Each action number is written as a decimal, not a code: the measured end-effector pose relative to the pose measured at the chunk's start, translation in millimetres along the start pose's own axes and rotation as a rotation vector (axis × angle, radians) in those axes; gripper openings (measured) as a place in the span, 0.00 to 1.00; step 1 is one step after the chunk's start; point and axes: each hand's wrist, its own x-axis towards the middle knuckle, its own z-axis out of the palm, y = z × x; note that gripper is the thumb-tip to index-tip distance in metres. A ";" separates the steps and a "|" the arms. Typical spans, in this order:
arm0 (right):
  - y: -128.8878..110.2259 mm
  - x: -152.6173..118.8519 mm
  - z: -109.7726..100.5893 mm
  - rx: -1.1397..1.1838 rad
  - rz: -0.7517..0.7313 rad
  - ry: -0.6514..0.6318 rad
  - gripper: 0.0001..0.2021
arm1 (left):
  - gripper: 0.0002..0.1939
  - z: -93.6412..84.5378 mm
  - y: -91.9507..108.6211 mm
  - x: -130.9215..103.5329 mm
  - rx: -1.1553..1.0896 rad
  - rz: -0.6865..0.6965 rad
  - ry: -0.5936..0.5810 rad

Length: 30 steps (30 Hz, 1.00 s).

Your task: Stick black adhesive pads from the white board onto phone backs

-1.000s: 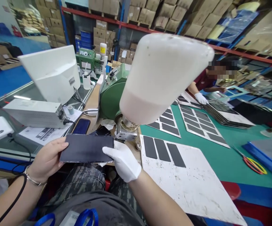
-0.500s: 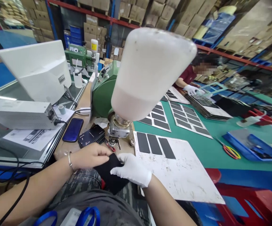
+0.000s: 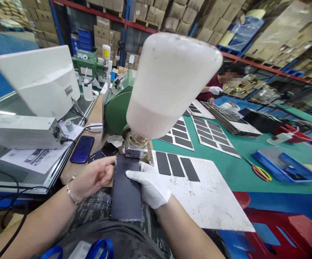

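A flat, dark rectangular piece [image 3: 126, 198] extends upward from over my lap, its far end at the metal head [image 3: 136, 149] of the green machine [image 3: 119, 106]. My left hand [image 3: 98, 176], bare, has its fingers curled at the piece's upper left edge. White-gloved, my right hand [image 3: 154, 187] grips the right edge, thumb lying across the top face. Above the head sits a large translucent bottle [image 3: 169, 90], partly filled with pale liquid. Black pieces with small light dots [image 3: 104, 153] lie left of the head. Several dark strips rest on a white board [image 3: 212, 198] at the right.
A blue phone [image 3: 82, 149], grey power box [image 3: 23, 131] and white monitor [image 3: 42, 82] stand left. Rightward are boards with dark strips [image 3: 213, 135], scissors [image 3: 262, 172], a blue tray [image 3: 282, 169] and a red stool [image 3: 285, 230]. A co-worker's gloved hand [image 3: 215, 90] shows at the back.
The dark piece has swung from slanted to straight, its wide face up and its far end now at the machine head. My left hand has shifted left. The co-worker's gloved hand has risen.
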 end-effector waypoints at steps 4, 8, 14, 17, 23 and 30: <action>7.0 21.4 33.2 -0.051 -0.015 -0.102 0.18 | 0.24 -19.6 16.5 -31.0 0.001 0.108 0.130; 7.0 30.4 43.3 -0.167 -0.054 -0.203 0.19 | 0.25 -24.6 21.8 -47.3 0.052 0.141 0.188; 1.8 14.6 -23.8 -0.511 0.040 -0.307 0.20 | 0.26 -22.5 7.9 -36.8 0.203 0.094 0.153; -16.2 1.8 -92.2 -0.803 0.094 -0.096 0.17 | 0.25 -24.8 -1.2 -28.2 0.293 0.058 0.151; -84.2 -29.3 -252.9 -1.145 0.145 0.706 0.28 | 0.18 -19.5 -4.1 -11.5 0.442 -0.101 0.342; -107.1 -43.1 -370.9 -1.253 0.347 1.070 0.37 | 0.17 -5.0 1.7 1.8 0.574 -0.225 0.572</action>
